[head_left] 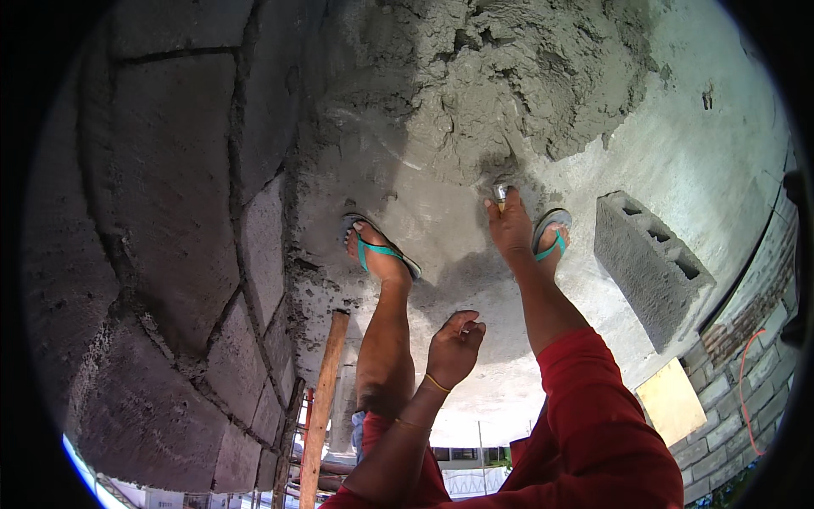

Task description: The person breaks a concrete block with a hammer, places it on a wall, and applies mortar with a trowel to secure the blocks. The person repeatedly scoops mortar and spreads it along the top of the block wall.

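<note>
Concrete floor (pixel 712 148); wet mortar heap (pixel 534 76), hollow block (pixel 640 271) on it

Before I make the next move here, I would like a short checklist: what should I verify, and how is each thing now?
1. Right hand has hold of the tool: ok, fingers closed around its handle.
2. Tool's working end in view: cannot tell its state; it is not clearly visible against the mortar.
3. Left hand free: ok, loosely curled, nothing seen in it.
4. Mortar within reach: ok, it seems; its near edge lies by the tool.
5. Feet covered: not ok, open sandals leave the toes bare.
6. Hollow block clear of the feet: ok, it sits apart, to the right.
</note>
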`<state>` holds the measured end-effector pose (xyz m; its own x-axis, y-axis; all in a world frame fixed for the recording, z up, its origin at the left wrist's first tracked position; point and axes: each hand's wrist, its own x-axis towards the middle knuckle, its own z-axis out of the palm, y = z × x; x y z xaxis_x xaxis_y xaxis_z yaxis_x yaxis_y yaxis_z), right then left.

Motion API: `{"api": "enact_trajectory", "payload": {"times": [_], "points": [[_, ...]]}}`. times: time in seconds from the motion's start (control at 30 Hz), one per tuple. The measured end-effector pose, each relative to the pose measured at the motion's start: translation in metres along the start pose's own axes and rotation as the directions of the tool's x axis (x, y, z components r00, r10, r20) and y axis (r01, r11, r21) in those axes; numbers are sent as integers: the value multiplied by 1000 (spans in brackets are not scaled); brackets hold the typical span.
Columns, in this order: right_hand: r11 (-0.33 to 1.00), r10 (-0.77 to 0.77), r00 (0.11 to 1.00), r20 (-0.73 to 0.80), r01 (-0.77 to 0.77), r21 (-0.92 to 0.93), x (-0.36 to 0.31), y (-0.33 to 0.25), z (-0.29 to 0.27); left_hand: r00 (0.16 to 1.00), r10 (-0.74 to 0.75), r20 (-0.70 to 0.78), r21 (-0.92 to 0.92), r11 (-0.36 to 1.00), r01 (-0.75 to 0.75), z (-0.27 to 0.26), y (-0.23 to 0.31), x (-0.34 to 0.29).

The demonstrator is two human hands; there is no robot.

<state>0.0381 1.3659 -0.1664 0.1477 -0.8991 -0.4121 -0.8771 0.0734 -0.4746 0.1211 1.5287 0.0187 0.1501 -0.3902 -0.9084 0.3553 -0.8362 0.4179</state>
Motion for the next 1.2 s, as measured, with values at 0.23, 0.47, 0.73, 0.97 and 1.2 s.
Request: {"api": "enact_trajectory", "payload": {"times": [0.23,0.47,0.73,0.97,1.2], "points": [[933,100,938,333,-205,297,6,-9,-24,1000,10,10,119,993,-11,8,-10,2],[696,316,793,522,-567,441,-22,22,-10,998,-56,16,53,997,55,4,-8,11],[650,436,769,468,-629,428,-7,24,19,999,-39,21,60,997,37,-13,9,3],[687,183,792,582,-527,500,77,-10,10,1000,26,-2,-43,999,-26,-14,-8,5],[875,34,791,611,-320,365,54,-55,-113,978,84,-192,13,996,-83,-28,-25,-2]]}}
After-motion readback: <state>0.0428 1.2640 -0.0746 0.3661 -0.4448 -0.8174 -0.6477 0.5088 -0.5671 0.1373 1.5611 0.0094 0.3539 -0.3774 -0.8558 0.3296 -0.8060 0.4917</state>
